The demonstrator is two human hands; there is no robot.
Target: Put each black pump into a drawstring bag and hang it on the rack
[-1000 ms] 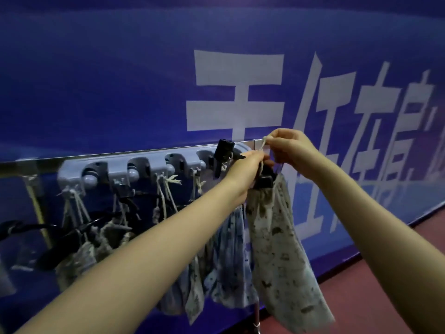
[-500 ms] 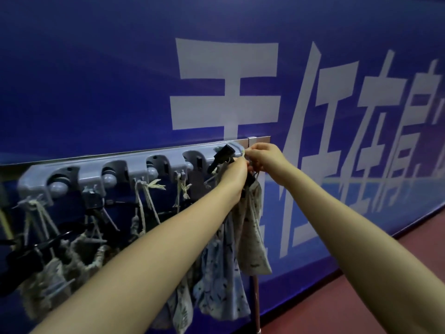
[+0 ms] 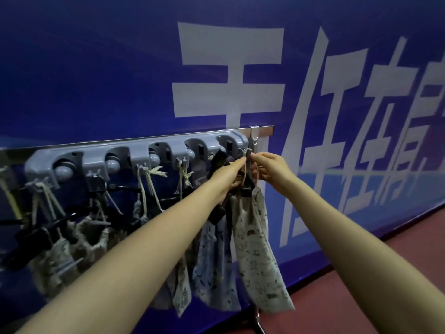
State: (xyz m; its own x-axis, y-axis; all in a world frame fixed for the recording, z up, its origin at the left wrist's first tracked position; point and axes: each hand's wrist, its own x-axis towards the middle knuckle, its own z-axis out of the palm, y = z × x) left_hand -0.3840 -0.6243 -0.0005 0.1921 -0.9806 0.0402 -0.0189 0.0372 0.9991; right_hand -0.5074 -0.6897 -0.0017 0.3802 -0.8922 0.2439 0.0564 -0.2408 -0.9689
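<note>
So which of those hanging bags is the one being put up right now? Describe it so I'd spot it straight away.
Find the grey rack on the blue wall with white characters and go to its right end. There the left hand and right hand pinch a cord at the last hook. Below hangs the cream printed bag, the rightmost, swinging out, the only one held.

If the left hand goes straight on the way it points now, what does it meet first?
Probably the drawstring it pinches, then the right end of the grey rack. The left hand points up and right toward that end; depth is unclear.
</note>
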